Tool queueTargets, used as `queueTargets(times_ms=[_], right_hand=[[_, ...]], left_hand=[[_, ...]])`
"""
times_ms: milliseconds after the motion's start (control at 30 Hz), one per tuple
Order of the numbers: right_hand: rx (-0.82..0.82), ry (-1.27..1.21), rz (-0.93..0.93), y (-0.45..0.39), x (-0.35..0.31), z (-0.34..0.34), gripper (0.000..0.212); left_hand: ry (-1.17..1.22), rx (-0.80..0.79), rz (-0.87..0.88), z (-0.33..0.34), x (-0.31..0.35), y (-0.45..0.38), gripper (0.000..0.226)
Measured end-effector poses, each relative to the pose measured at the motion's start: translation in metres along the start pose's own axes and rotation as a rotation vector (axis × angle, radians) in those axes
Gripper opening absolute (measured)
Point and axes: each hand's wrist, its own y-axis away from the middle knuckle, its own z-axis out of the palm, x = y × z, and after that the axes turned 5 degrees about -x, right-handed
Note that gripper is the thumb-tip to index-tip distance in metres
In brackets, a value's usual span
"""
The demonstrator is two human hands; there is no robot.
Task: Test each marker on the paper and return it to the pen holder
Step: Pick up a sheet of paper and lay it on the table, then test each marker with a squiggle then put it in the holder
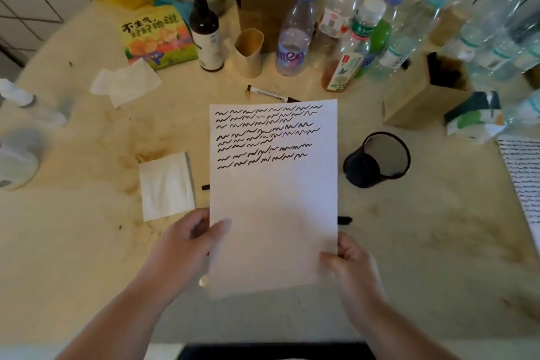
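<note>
Both the left hand [187,238] and right hand [352,260] pinch the paper [273,184], lifted over the worktop [87,242]. Its top half carries squiggles. The holder [377,159], at three o'clock, looks empty; a marker [271,93] lies at twelve, so returning remains.

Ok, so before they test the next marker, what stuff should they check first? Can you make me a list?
1. Paper has blank room below the squiggles: ok.
2. Paper lying flat on the table: not ok; the left hand and right hand hold it by its lower edges.
3. A hand free to pick up a marker: not ok.
4. A marker within sight: ok; one marker lies just beyond the paper's top edge.
5. Pen holder ready on the right: ok, tilted with its mouth showing.
6. That marker still has ink: cannot tell.
</note>
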Motion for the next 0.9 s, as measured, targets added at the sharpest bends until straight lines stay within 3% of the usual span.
queueTargets(times_ms=[100,300,400,533,633,700,900], right_hand=[[-0.037,0.001,-0.044,-0.002,-0.016,0.002,0.041],[-0.150,-0.101,-0.192,-0.043,-0.059,-0.007,0.034],[-0.137,-0.029,-0.308,-0.064,-0.065,-0.007,0.057],[-0.124,0.039,-0.441,-0.072,-0.062,-0.007,0.026],[-0.167,0.055,-0.463,-0.073,-0.052,-0.014,0.009],[-0.216,0.044,-0.458,-0.067,-0.044,-0.017,0.013],[-0.273,0.144,-0.411,-0.043,-0.013,-0.028,0.019]], left_hand=[[-0.090,0.051,0.002,-0.004,0.000,-0.019,0.033],[-0.090,0.003,0.064,-0.007,-0.002,-0.034,0.013],[-0.120,-0.030,0.115,-0.004,-0.006,-0.039,0.005],[-0.084,-0.142,0.194,0.000,-0.002,-0.045,0.025],[-0.078,0.003,0.332,0.005,0.007,-0.052,0.042],[-0.054,0.114,0.390,0.008,0.011,-0.058,0.048],[-0.214,0.199,0.351,0.021,0.013,-0.051,0.035]])
